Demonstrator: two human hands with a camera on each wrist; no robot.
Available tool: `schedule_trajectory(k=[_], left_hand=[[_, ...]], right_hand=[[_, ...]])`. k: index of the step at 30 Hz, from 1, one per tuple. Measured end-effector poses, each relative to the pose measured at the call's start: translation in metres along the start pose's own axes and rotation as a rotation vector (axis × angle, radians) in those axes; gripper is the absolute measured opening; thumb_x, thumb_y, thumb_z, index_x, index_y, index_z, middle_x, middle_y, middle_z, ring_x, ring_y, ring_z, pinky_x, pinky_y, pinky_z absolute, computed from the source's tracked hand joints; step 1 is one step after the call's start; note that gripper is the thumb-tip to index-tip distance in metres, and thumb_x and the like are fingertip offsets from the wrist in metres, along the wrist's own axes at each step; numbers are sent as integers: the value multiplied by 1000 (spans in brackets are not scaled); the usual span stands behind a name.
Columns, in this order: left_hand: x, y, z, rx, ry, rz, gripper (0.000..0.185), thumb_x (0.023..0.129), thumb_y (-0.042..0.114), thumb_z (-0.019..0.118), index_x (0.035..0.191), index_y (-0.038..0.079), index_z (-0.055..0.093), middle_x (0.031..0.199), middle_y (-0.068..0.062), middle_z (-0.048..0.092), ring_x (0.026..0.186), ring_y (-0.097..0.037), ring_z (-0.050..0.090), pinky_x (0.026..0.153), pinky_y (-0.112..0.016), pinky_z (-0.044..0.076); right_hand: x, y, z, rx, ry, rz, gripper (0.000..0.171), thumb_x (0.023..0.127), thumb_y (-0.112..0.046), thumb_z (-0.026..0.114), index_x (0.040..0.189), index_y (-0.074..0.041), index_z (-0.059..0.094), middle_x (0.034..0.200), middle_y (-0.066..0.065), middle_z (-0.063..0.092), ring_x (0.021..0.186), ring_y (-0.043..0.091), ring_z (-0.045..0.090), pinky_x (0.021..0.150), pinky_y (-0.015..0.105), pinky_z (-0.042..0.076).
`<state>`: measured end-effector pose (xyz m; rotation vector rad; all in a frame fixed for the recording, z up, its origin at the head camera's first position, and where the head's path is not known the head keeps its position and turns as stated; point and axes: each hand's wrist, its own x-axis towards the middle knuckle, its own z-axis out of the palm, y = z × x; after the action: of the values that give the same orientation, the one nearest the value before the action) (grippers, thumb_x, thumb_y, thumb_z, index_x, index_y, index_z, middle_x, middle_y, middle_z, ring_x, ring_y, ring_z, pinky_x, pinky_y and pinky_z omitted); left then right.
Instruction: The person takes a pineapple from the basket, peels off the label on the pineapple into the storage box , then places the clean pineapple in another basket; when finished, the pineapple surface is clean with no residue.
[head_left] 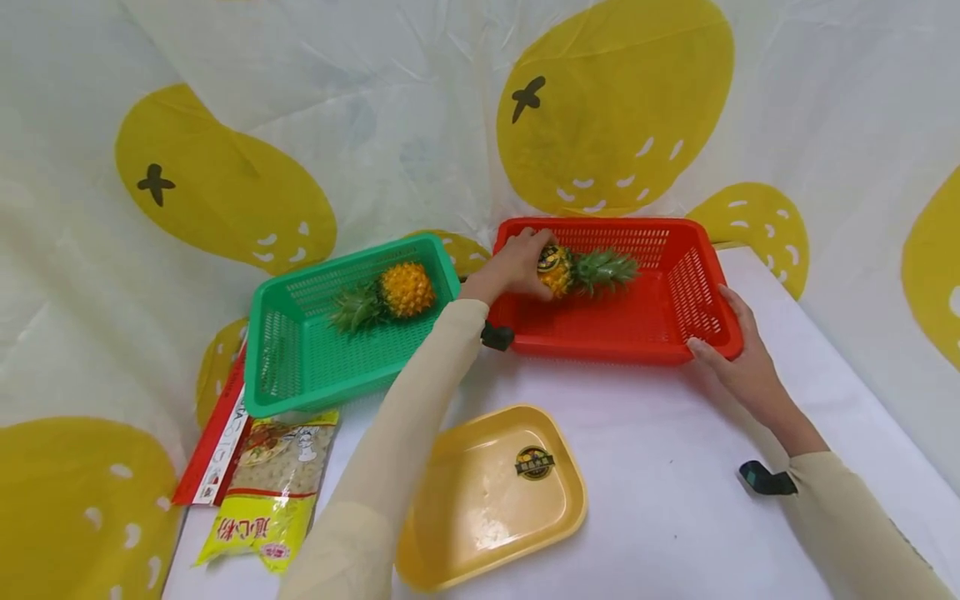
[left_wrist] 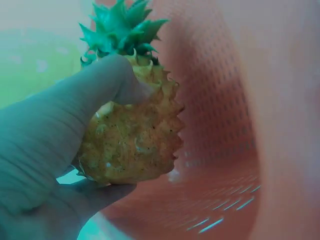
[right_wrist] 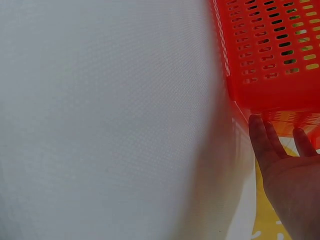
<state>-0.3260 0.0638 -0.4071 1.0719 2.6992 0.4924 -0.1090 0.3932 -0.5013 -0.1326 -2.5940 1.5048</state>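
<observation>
A small pineapple (head_left: 581, 269) lies on its side inside the red basket (head_left: 675, 333), and my left hand (head_left: 517, 265) grips its yellow body. In the left wrist view, thumb and fingers curl round the pineapple (left_wrist: 135, 140), with its green crown pointing away and the red basket wall (left_wrist: 225, 110) behind. My right hand (head_left: 731, 346) rests with straight fingers against the near right corner of the red basket; the right wrist view shows the right hand (right_wrist: 287, 165) beside the red basket (right_wrist: 272, 55). A second pineapple (head_left: 390, 296) lies in the green basket (head_left: 285, 375).
A yellow tray (head_left: 480, 508) with a round sticker sits near the front of the white table (head_left: 660, 467). A bag of pasta (head_left: 270, 487) and a red-edged packet (head_left: 213, 442) lie at the left. A yellow-spotted sheet (head_left: 375, 125) hangs behind.
</observation>
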Motion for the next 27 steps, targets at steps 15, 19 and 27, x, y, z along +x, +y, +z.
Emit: schedule_trajectory(k=[15, 19, 27], left_hand=[[-50, 33, -22, -63, 89, 164, 82, 79, 35, 88, 147, 17, 47, 137, -4, 47, 122, -19, 45, 92, -27, 48], [-66, 40, -21, -68, 89, 197, 81, 78, 34, 87, 147, 19, 48, 137, -3, 46, 121, -18, 44, 90, -26, 47], [-95, 49, -24, -100, 130, 287, 78, 75, 30, 85, 144, 16, 52, 131, -3, 49, 116, -17, 48, 90, -26, 48]], right_hand=[[-2, -1, 1, 9, -1, 12, 93, 105, -31, 67, 169, -42, 1, 168, 22, 17, 146, 49, 24, 75, 6, 45], [-2, -1, 1, 17, -1, 10, 92, 105, -30, 67, 170, -41, 2, 168, 22, 17, 145, 49, 25, 76, 5, 45], [0, -1, 1, 21, 6, 3, 93, 105, -29, 67, 170, -41, 2, 167, 24, 19, 143, 49, 26, 76, 4, 44]])
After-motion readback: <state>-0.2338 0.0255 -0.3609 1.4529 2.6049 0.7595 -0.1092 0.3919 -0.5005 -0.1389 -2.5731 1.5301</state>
